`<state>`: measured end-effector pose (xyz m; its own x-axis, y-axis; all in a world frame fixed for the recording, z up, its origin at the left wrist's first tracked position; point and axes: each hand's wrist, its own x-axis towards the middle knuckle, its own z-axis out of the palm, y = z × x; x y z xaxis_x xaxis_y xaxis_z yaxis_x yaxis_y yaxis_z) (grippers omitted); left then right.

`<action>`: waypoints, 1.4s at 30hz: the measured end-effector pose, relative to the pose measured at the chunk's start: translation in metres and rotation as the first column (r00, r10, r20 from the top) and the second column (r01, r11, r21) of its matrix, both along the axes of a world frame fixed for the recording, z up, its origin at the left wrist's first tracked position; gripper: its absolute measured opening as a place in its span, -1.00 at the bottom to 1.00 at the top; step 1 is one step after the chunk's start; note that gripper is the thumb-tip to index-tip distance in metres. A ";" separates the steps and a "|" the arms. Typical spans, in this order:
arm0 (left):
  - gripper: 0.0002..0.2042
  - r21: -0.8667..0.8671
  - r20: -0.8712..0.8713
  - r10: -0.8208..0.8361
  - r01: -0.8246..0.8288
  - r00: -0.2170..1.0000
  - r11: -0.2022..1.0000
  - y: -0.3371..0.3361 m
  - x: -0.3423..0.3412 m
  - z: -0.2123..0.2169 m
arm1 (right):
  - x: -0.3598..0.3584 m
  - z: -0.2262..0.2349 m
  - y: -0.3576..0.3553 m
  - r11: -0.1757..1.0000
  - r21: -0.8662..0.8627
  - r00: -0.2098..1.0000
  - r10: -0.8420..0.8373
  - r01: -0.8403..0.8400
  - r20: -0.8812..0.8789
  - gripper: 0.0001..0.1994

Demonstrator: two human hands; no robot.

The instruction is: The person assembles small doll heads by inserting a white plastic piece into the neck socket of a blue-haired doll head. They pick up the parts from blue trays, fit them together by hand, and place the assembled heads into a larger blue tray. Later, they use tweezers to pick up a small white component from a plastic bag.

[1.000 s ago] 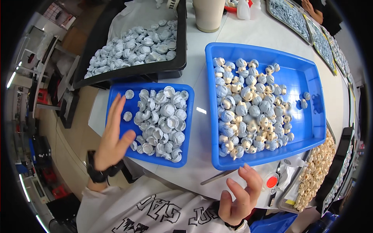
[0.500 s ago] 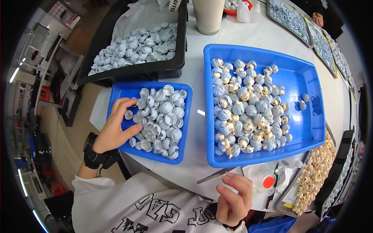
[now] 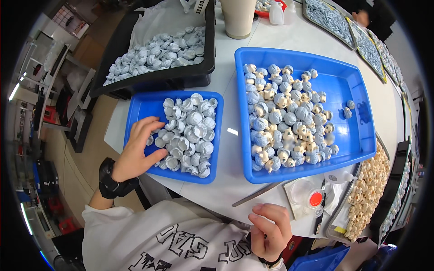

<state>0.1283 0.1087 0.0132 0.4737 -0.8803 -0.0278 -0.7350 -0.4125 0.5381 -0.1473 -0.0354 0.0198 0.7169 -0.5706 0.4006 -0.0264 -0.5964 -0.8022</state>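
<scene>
My left hand (image 3: 141, 147) is over the left side of a small blue tray (image 3: 134, 108), thumb and fingers apart. Its fingertips reach the edge of a heap of pale grey-blue, hollow, hair-shaped shells (image 3: 194, 118). Whether a fingertip presses on a shell I cannot tell. My right hand (image 3: 271, 230) hovers near the table's front edge, fingers loosely bent and apart, with nothing visible in them. Beyond it stands a large blue tray (image 3: 352, 74) of small doll heads (image 3: 289, 118) with cream faces and grey-blue hair.
A black crate (image 3: 209, 54) of more shells stands behind the small tray. Nearby are a beige cup (image 3: 238, 18), a metal strip-like tool (image 3: 255, 195), a clear container (image 3: 299, 192), a red-topped piece (image 3: 316, 199) and a tray of cream heads (image 3: 368, 194). Trays of grey-blue parts (image 3: 329, 22) line the far right.
My left hand stays at the small tray's left side with its fingers slightly shifted. My right hand has barely moved. The whole view has shifted a little.
</scene>
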 end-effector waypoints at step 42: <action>-0.92 -0.214 -0.261 0.272 -0.330 0.926 0.919 0.021 0.001 -0.039 | -0.210 -0.024 -0.048 0.230 -0.177 0.219 -0.973 0.957 -0.080 -0.85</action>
<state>0.1296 0.1294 -0.0263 0.7241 -0.6885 0.0391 -0.4472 -0.4257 0.7866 -0.3576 -0.0834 -0.0045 -0.3131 -0.8434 0.4366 -0.7294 -0.0809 -0.6793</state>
